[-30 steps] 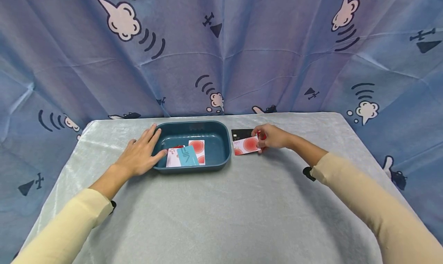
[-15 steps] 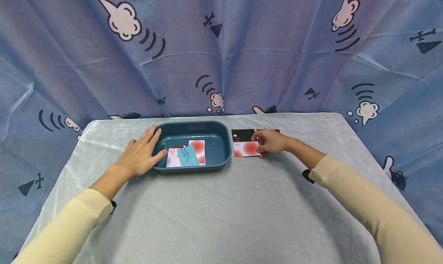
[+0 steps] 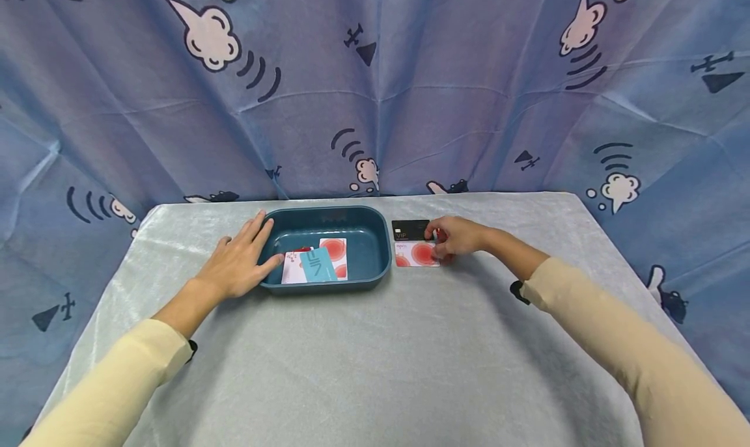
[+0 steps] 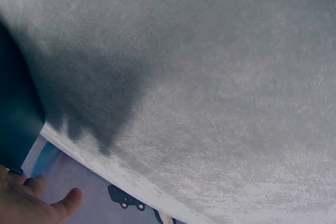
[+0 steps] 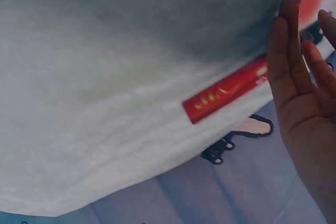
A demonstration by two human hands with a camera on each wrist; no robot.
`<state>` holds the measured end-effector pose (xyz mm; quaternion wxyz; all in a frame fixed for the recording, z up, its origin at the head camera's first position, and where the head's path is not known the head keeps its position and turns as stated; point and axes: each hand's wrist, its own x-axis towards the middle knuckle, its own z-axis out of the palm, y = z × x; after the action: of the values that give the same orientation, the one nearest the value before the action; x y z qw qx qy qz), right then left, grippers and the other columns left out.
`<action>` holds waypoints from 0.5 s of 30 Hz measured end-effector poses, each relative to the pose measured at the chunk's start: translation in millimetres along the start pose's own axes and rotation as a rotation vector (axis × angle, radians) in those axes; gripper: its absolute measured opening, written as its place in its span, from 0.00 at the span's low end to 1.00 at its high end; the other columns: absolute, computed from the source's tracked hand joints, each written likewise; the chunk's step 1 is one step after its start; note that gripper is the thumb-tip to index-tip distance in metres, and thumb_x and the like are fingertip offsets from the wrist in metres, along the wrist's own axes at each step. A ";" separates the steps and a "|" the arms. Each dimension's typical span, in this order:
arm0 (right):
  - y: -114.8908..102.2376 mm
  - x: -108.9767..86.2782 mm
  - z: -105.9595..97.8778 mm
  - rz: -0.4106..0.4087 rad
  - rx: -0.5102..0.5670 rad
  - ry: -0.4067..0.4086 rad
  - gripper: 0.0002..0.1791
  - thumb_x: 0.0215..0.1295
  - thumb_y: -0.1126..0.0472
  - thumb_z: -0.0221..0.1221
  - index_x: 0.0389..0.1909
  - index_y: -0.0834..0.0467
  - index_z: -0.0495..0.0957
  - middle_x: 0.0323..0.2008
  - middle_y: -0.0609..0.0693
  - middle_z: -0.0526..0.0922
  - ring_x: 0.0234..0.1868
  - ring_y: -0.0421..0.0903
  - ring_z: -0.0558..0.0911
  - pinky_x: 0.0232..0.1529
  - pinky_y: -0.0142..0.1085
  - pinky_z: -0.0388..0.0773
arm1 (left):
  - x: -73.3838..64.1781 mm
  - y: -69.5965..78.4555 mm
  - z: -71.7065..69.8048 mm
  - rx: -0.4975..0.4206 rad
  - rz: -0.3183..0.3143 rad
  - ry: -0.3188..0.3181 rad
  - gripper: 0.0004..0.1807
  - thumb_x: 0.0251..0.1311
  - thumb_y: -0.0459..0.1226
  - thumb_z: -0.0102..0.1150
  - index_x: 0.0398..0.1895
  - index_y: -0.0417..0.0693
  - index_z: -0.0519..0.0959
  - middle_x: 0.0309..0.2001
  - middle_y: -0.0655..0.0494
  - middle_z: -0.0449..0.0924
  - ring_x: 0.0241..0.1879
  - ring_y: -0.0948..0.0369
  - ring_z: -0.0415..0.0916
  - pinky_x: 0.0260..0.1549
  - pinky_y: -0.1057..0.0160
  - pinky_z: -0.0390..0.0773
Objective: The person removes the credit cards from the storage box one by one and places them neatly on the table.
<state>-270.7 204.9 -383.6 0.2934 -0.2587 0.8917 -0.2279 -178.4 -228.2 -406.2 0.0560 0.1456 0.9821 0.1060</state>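
My left hand (image 3: pixel 237 261) lies spread on the left rim of a dark teal plastic tray (image 3: pixel 363 279), thumb reaching over the rim. Right of the tray, a black VIP card (image 3: pixel 407 228) lies above a white card with red circles (image 3: pixel 410 254), both flat on the table. At their right ends is my right hand (image 3: pixel 459 235), thumb at the white card's edge and index finger over the black card's corner. A red VIP card (image 5: pixel 226 92) lies beside that hand in the right wrist view; the hand mostly hides it in the head view.
Inside the tray are a light blue VIP card (image 3: pixel 318 265), a white card with a red pattern (image 3: pixel 291 269), a card with red circles (image 3: pixel 334 248) and something red beneath. A pale cloth covers the table (image 3: pixel 375 362). A patterned blue curtain (image 3: pixel 375 95) hangs behind.
The white card with red circles has gone from tilted across the black card to flat and straight below it. My right hand has shifted slightly; my left hand stays put.
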 end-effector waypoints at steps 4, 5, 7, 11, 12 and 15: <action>-11.9 2.7 -10.6 -0.007 -0.034 0.029 0.20 0.65 0.68 0.61 0.56 0.70 0.73 0.33 0.56 0.81 0.31 0.47 0.80 0.36 0.37 0.79 | -0.9 0.6 -1.2 -0.001 0.000 -0.005 0.44 0.73 0.59 0.41 0.80 0.41 0.44 0.80 0.42 0.35 0.77 0.41 0.42 0.62 0.28 0.53; -16.1 3.4 -13.3 -0.015 -0.038 0.041 0.20 0.65 0.68 0.61 0.56 0.70 0.73 0.33 0.56 0.81 0.31 0.47 0.80 0.38 0.38 0.79 | -1.5 1.1 -1.7 -0.001 0.001 -0.005 0.44 0.73 0.59 0.41 0.80 0.40 0.44 0.80 0.42 0.35 0.77 0.41 0.42 0.62 0.28 0.53; -25.6 5.1 -18.8 -0.011 -0.043 0.063 0.20 0.66 0.67 0.60 0.57 0.70 0.73 0.36 0.58 0.83 0.33 0.50 0.82 0.43 0.41 0.81 | -2.2 1.4 -2.4 0.000 0.001 -0.008 0.44 0.73 0.58 0.40 0.80 0.40 0.44 0.80 0.42 0.35 0.77 0.41 0.42 0.62 0.28 0.53; -44.9 10.0 -27.2 -0.024 -0.040 0.116 0.18 0.68 0.66 0.60 0.57 0.68 0.74 0.40 0.60 0.84 0.37 0.56 0.85 0.47 0.44 0.82 | -2.5 0.5 -1.8 0.000 0.005 -0.004 0.44 0.73 0.58 0.41 0.80 0.40 0.44 0.80 0.41 0.35 0.77 0.41 0.42 0.62 0.28 0.53; -50.5 11.2 -28.9 -0.024 -0.038 0.124 0.18 0.68 0.66 0.59 0.57 0.67 0.75 0.40 0.60 0.84 0.38 0.58 0.85 0.46 0.44 0.82 | -2.4 0.1 -1.4 0.000 0.005 -0.003 0.44 0.73 0.58 0.41 0.80 0.40 0.44 0.80 0.42 0.35 0.77 0.41 0.42 0.62 0.28 0.53; -68.0 15.9 -31.9 -0.046 -0.036 0.144 0.16 0.68 0.66 0.58 0.56 0.66 0.76 0.39 0.60 0.84 0.38 0.60 0.84 0.43 0.42 0.83 | -1.9 -1.0 0.1 -0.003 0.007 0.012 0.44 0.73 0.58 0.42 0.80 0.41 0.45 0.80 0.42 0.36 0.77 0.42 0.43 0.61 0.28 0.54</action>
<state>-279.9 151.7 -329.1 0.2186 -0.2674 0.9081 -0.2367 -176.8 -229.6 -406.4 0.0502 0.1482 0.9817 0.1084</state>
